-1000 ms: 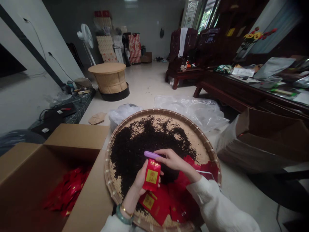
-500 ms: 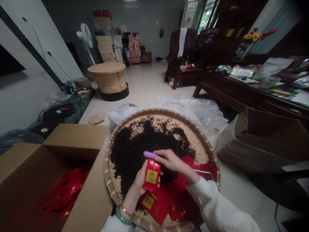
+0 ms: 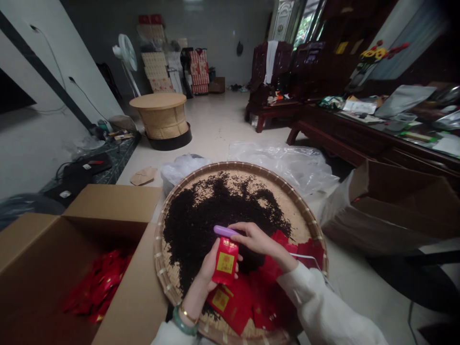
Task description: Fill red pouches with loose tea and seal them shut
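My left hand (image 3: 208, 268) is shut on a small red foil packet (image 3: 225, 261) with a yellow label, holding it upright. My right hand (image 3: 255, 239) grips a purple handheld sealer (image 3: 224, 231), which is pressed across the packet's top edge. Both hands are above a round woven bamboo tray (image 3: 244, 165) heaped with loose black tea leaves (image 3: 215, 225). Several flat red packets (image 3: 233, 302) lie on the tray beneath my hands. A thin white cord (image 3: 305, 257) runs rightward across the tray's edge.
An open cardboard box (image 3: 115, 206) holding several red packets (image 3: 97, 287) stands left of the tray. A second box (image 3: 391, 206) is on the right. Clear plastic sheeting (image 3: 283, 167) lies behind the tray, and a dark wooden table (image 3: 359, 129) stands to the far right.
My hands, the packet and the sealer have not visibly moved. The room has shifted slightly left in the picture.
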`<state>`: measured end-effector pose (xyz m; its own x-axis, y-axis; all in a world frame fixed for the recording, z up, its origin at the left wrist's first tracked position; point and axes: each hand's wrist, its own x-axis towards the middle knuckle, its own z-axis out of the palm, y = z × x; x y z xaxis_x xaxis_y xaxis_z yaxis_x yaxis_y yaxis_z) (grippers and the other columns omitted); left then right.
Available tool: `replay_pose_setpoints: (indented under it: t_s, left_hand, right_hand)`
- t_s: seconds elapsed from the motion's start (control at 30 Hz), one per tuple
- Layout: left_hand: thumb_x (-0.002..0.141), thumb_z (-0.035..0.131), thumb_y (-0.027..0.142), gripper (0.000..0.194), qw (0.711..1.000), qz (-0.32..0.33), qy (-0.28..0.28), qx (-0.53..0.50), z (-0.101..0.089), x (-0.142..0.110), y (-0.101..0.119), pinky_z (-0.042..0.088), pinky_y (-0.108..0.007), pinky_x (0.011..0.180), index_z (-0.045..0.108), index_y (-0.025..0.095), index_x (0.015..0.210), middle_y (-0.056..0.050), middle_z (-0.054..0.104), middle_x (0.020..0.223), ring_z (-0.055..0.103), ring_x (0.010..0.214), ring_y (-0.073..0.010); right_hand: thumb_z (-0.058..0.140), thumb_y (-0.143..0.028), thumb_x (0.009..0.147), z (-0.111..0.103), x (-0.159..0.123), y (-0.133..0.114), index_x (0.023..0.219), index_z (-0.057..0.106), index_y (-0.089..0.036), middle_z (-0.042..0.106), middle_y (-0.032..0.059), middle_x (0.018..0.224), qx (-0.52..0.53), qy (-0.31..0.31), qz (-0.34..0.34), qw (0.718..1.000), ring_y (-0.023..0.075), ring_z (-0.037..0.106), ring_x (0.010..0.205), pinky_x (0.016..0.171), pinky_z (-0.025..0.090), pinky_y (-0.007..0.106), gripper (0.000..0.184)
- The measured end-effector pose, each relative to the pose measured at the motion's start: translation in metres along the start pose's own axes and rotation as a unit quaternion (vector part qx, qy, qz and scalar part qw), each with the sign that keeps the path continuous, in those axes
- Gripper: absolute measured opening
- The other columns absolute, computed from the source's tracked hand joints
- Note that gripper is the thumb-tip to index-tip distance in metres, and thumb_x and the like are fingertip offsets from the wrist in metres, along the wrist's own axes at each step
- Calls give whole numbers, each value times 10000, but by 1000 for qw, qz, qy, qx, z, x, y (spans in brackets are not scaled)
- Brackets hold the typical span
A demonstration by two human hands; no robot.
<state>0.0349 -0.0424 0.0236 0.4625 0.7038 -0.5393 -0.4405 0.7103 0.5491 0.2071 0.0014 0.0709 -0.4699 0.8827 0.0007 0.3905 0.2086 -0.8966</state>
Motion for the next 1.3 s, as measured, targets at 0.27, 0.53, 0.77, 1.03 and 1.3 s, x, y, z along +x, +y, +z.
replay_pose_setpoints:
  t_s: [0.27, 0.53, 0.77, 1.03, 1.3]
  left_hand:
    - [897, 381, 568, 557, 999, 9, -11, -37, -4, -1, 7, 518, -265, 485, 656, 91, 981, -136, 730, 809, 636, 534, -162]
    - [885, 417, 564, 564, 1000, 6, -15, 10, -2, 2, -1, 526, -281, 464, 653, 55, 941, -170, 731, 809, 644, 513, -177]
    - [857, 433, 607, 591, 998, -9, -31, 49, -5, -2, -3, 525, -279, 460, 639, 60, 948, -172, 731, 780, 650, 503, -182]
    - [905, 341, 557, 599, 998, -42, -46, 2, -4, 1, 5, 510, -270, 440, 649, 47, 966, -154, 719, 747, 628, 491, -174]
    - [784, 384, 726, 619, 879, 423, -114, -187, -37, -60, 97, 504, -306, 753, 455, 408, 1311, 0, 647, 1198, 619, 954, -196]
  right_hand:
    - [613, -331, 794, -14, 2, 59, 1205, 593, -142, 658, 132, 1146, -113, 127, 85, 982, 293, 599, 1038, 919, 444, 445, 452]
    - [501, -465, 886, 13, 4, 25, 1037, 669, -201, 683, 69, 882, -84, 152, -15, 985, 191, 606, 780, 720, 485, 316, 347]
    - [350, -601, 910, 24, 7, 5, 600, 581, -192, 547, 27, 589, -135, 97, -84, 983, 140, 499, 563, 605, 458, 291, 562]
    - [274, -707, 862, 13, 10, 24, 849, 682, -149, 550, 12, 568, 47, 135, 36, 989, 132, 493, 510, 509, 421, 255, 691]
    - [224, -682, 887, 22, -1, 39, 874, 678, -131, 584, 24, 560, 80, 77, 100, 989, 121, 522, 467, 425, 381, 217, 714]
